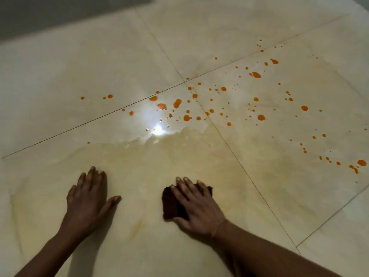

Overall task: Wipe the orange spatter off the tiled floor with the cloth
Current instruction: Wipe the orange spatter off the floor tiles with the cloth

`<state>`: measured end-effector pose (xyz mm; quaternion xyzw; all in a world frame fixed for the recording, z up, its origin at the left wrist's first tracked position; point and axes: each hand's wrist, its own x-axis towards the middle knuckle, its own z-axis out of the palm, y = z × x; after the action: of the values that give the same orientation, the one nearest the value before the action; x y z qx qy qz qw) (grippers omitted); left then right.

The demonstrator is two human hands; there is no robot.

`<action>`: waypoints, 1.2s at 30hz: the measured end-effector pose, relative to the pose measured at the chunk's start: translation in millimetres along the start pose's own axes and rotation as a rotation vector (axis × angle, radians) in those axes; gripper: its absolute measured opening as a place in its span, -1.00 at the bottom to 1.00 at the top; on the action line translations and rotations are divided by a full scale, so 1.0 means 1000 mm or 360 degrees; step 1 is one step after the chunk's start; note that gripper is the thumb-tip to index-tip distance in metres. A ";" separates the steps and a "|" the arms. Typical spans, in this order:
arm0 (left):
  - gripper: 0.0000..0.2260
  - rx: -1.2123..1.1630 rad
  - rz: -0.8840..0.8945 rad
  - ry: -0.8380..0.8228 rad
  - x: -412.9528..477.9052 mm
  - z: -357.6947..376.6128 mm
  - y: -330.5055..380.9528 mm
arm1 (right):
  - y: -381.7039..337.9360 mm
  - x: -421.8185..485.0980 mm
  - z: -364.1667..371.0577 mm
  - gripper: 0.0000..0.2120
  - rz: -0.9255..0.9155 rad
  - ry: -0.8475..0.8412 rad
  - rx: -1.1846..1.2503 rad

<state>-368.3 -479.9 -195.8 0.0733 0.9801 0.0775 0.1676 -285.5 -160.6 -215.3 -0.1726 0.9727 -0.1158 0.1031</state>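
The right hand (196, 204) lay flat on the cloth (171, 204), fingers straight and slightly spread, pressing it to the floor (60, 76) rather than gripping it. The cloth, dark and bunched, sat on the near tile, under that palm and poking out to its left. The left hand (87, 198) was planted on bare tile, apart from the cloth, fingers spread and thumb out, holding nothing (it looked like a prop for the person's weight).

By my reckoning the job was well short of half done. The near tile carried a wet yellowish film (159, 156) with no distinct drops in it, which suggested wiping there, though the smear itself would want another pass. Beyond the film's ragged edge the spatter (256, 74) looked untouched: orange drops lay thick around the grout cross and scattered over the right-hand tile, with a few strays on the left.
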 end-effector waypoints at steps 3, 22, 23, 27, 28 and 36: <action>-0.16 -0.0084 -0.0044 0.0035 -0.009 0.012 -0.004 | 0.042 0.020 -0.013 -0.25 0.0381 0.0072 -0.0060; -0.22 -0.0281 -0.0049 0.0179 -0.010 0.033 -0.008 | 0.033 0.064 -0.078 -0.73 0.0957 0.0086 0.0714; -0.23 -0.0280 -0.0052 0.0175 -0.010 0.033 -0.008 | 0.032 0.059 -0.076 -0.70 0.0812 0.0198 0.0564; -0.25 -0.0274 -0.0053 0.0157 -0.011 0.031 -0.007 | -0.008 0.048 -0.038 -0.49 0.0073 0.0066 0.0118; -0.24 -0.0266 -0.0049 0.0159 -0.013 0.029 -0.008 | -0.013 0.045 -0.024 -0.40 0.0071 0.0001 0.0029; -0.29 -0.0182 -0.0272 0.0237 -0.061 0.035 -0.054 | 0.030 0.043 -0.019 -0.33 -0.0131 -0.0105 -0.0241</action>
<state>-305.8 -538.8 -218.7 -0.0259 0.9864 0.1240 0.1044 -339.0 -145.5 -212.3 -0.2234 0.9668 -0.0404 0.1170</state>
